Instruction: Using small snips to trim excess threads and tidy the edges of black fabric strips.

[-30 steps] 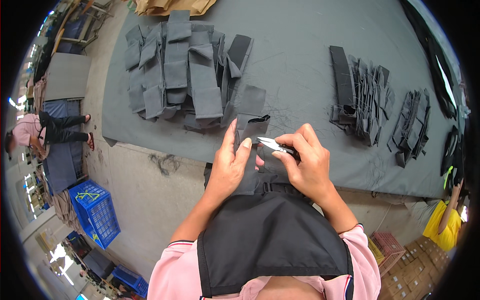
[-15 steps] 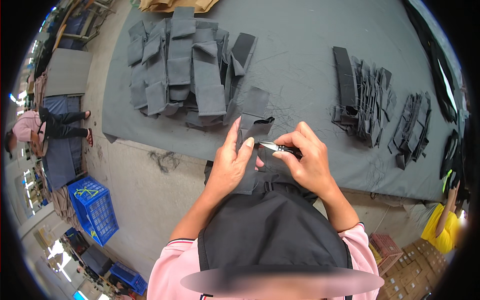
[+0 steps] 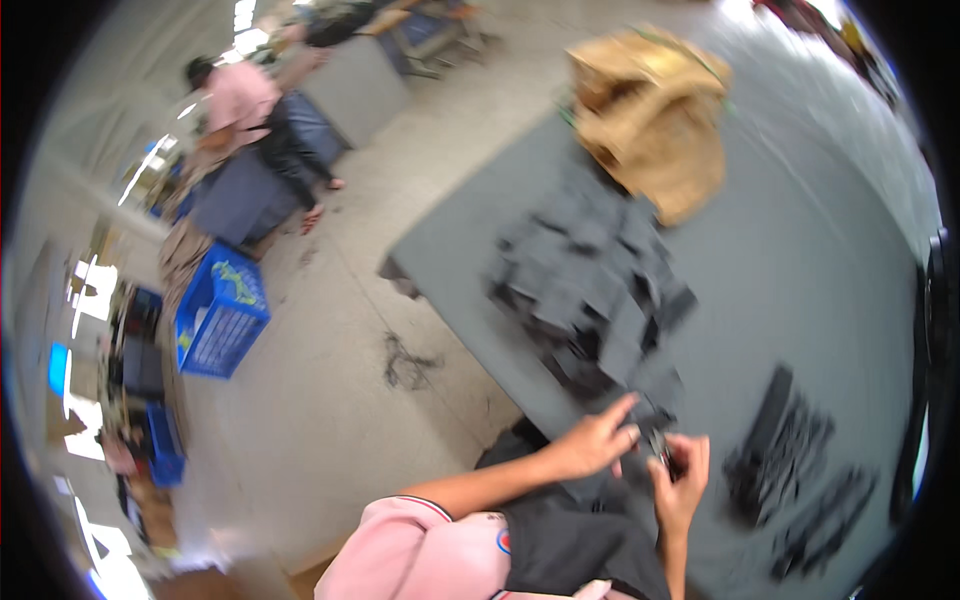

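Left hand (image 3: 590, 446), thumb and index finger spread, holds a grey fabric strip (image 3: 653, 413); right hand (image 3: 683, 478) pinches thread snips (image 3: 657, 444); blurred shirt badge (image 3: 503, 540) is unreadable

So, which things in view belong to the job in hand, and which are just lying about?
Likely in the job:
- grey strip, in the left hand
- snips, in the right hand
- grey pile, on the table

Likely lying about:
- brown bag
- blue crate
- dark threads, on the floor

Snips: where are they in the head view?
Lower right of centre: the small snips are held in the right hand, just right of the left hand, below the large grey fabric pile.
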The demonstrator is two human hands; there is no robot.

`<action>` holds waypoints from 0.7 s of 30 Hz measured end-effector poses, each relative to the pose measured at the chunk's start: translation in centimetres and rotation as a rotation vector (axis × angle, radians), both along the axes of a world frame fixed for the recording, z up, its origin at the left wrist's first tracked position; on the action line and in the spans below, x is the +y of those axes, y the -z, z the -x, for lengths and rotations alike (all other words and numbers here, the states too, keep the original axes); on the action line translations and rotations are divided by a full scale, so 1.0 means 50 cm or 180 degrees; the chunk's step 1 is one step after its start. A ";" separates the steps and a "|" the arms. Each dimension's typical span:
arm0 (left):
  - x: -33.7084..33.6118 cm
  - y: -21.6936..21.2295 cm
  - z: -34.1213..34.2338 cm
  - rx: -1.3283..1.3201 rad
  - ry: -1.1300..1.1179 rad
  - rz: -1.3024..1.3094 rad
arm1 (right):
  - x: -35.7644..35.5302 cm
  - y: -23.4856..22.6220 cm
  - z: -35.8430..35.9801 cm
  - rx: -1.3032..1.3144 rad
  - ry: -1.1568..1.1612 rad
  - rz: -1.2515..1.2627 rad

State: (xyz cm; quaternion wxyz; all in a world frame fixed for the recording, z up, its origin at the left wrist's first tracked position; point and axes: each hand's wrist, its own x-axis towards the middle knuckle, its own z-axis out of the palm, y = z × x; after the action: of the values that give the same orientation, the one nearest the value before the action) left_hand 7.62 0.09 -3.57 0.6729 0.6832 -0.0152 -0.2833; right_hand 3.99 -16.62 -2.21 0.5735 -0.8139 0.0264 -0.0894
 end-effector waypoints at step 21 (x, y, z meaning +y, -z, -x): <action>0.026 -0.023 -0.006 0.0240 -0.0868 0.1072 | 0.038 -0.039 -0.002 0.0155 -0.0540 -0.0530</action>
State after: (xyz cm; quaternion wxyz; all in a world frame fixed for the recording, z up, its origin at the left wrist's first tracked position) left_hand 7.90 1.41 -2.41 0.8097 0.5458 0.0554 -0.2084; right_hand 4.07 -14.69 -0.25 0.6438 -0.7647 -0.0213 -0.0183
